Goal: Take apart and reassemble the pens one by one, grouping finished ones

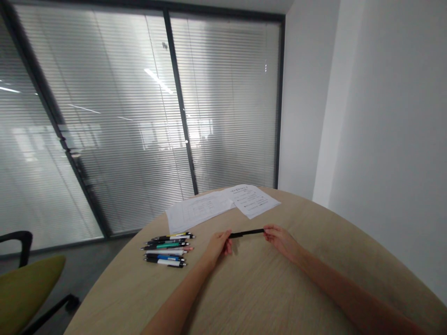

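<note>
A thin black pen (246, 232) is held level just above the round wooden table (314, 279). My left hand (220, 244) pinches its left end with closed fingers. My right hand (281, 239) grips its right end, fingers also closed. Left of my left hand lies a row of several pens (167, 249) in black, green, white and blue, side by side on the tabletop.
Two printed paper sheets (223, 204) lie at the far edge of the table. A yellow-green office chair (24, 284) stands at the lower left. Glass partitions with blinds (139, 116) rise behind the table, a white wall (384, 116) to the right.
</note>
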`<action>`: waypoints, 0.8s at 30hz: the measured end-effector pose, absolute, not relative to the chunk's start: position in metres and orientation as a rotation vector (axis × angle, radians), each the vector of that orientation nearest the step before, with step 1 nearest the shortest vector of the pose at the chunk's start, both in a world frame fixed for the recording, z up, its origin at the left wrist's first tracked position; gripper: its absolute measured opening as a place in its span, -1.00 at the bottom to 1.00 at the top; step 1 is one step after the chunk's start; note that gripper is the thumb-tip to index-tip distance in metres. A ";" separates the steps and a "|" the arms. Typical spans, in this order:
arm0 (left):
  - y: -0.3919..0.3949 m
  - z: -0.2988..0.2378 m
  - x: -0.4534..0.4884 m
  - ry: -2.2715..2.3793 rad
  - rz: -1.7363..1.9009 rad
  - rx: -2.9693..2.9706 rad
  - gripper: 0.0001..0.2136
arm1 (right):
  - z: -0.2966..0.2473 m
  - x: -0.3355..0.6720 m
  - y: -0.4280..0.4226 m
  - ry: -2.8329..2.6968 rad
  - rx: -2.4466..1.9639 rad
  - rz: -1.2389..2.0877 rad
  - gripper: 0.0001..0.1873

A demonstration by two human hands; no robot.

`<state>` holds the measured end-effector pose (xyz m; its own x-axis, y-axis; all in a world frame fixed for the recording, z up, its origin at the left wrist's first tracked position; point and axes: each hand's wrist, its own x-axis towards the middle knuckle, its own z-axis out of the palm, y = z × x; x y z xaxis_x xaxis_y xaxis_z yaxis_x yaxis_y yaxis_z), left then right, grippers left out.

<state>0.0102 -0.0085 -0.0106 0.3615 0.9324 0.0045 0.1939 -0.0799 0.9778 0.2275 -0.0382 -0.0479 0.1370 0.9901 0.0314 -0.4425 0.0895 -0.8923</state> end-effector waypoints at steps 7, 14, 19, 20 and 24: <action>-0.012 -0.007 0.010 1.038 0.851 1.558 -0.58 | -0.045 0.225 -0.041 -0.801 -0.929 1.258 -0.78; -0.014 -0.005 0.009 1.039 0.850 1.589 -0.56 | -0.043 0.223 -0.044 -0.966 -1.115 1.202 -0.74; -0.014 -0.005 0.010 1.058 0.849 1.594 -0.53 | -0.041 0.221 -0.043 -0.913 -1.083 1.223 -0.71; -0.014 -0.005 0.010 1.065 0.852 1.595 -0.53 | -0.041 0.221 -0.043 -0.908 -1.070 1.227 -0.71; -0.014 -0.005 0.010 1.089 0.860 1.604 -0.52 | -0.043 0.224 -0.041 -0.883 -1.051 1.241 -0.69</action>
